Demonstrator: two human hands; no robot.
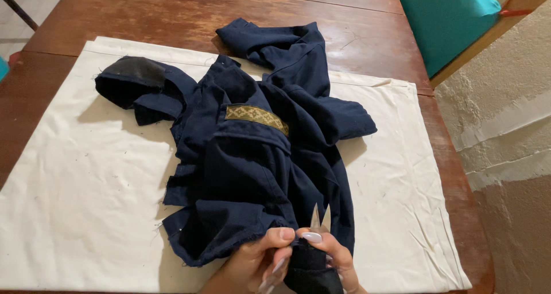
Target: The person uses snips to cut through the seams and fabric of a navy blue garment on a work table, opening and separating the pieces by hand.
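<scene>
A crumpled navy blue garment (252, 156) with a gold patterned band (256, 117) lies on a cream cloth (80, 185). At the near edge my left hand (252, 262) pinches the garment's frayed hem. My right hand (333, 256) grips a pair of scissors (320, 218) with black handles. Their metal blades point away from me, slightly parted, right against the dark fabric beside my left fingers.
The cream cloth covers a worn brown wooden table (172, 13). A teal cushion (445, 21) sits at the far right. A rough plaster wall (505, 139) runs along the table's right side. A few small items lie at the table's far edge.
</scene>
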